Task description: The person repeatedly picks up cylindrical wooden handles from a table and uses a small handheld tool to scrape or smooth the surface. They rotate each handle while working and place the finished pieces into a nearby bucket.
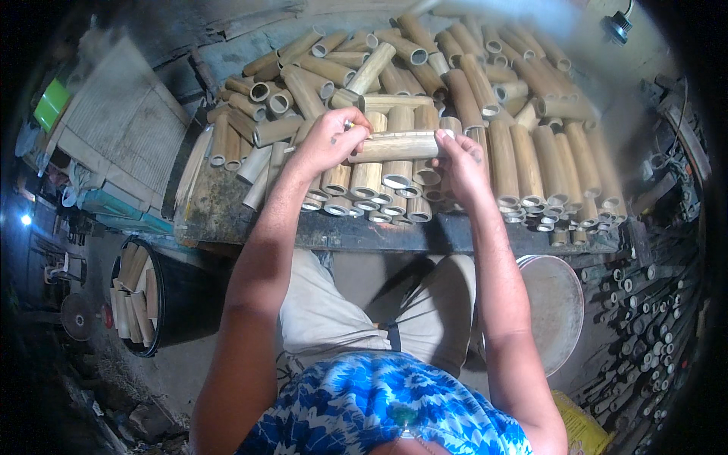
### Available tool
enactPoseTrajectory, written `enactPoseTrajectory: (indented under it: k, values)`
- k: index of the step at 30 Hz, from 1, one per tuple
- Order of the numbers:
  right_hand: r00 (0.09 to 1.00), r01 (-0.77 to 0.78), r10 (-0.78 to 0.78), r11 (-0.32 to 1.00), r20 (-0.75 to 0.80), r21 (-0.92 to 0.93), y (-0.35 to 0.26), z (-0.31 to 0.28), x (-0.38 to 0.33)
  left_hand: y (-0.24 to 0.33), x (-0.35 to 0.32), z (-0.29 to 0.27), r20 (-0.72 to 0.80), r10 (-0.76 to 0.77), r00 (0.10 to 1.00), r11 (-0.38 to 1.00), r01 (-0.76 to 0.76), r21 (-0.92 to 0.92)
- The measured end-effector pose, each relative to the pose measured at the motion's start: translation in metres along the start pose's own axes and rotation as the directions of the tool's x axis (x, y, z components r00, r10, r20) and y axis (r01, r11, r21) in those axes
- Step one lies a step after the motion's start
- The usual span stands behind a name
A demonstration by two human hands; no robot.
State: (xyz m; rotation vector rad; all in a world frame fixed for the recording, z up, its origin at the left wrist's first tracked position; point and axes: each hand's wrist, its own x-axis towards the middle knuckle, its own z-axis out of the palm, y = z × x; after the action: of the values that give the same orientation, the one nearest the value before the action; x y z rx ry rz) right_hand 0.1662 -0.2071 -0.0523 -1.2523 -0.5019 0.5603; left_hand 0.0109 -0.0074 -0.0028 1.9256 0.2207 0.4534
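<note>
A light-brown bamboo tube (398, 147) lies crosswise in front of me, above a stack of similar tubes. My right hand (462, 163) grips its right end, thumb on top. Along the tube's upper edge runs a thin pale strip (409, 134) that looks like a ruler, its right end under my right thumb. At the tube's left end is my left hand (337, 139), closed in a pinch on a slim pencil (349, 124) with a dark and yellow body. Its tip is near the strip; whether it touches cannot be made out.
Many cut bamboo tubes (557, 163) are piled on the dark workbench (341, 231). At lower left a black bucket (189, 296) holds split bamboo pieces. A round pale basin (552, 315) stands right of my legs, beside stacked long poles (644, 334).
</note>
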Motion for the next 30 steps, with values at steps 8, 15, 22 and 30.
enactPoseTrajectory:
  k: [8,15,22,30]
  values:
    - [0.999,-0.041,0.041,0.998,0.004,0.05,-0.002,0.0,0.0,0.003,0.0,-0.002,0.025,-0.087,0.996,0.996,0.086,0.025]
    - [1.0,-0.018,0.018,1.0,0.002,-0.017,0.0,-0.001,0.0,-0.001,0.004,-0.003,0.032,-0.02,0.999,1.0,0.021,-0.022]
    - [1.0,0.023,-0.023,1.0,0.016,0.005,-0.001,0.0,0.0,0.011,0.008,0.017,0.026,-0.005,1.0,0.989,0.009,-0.15]
    - [0.999,0.026,-0.026,1.0,0.029,0.015,0.004,-0.002,0.003,0.019,0.029,0.063,0.059,0.107,0.993,0.993,-0.103,-0.057]
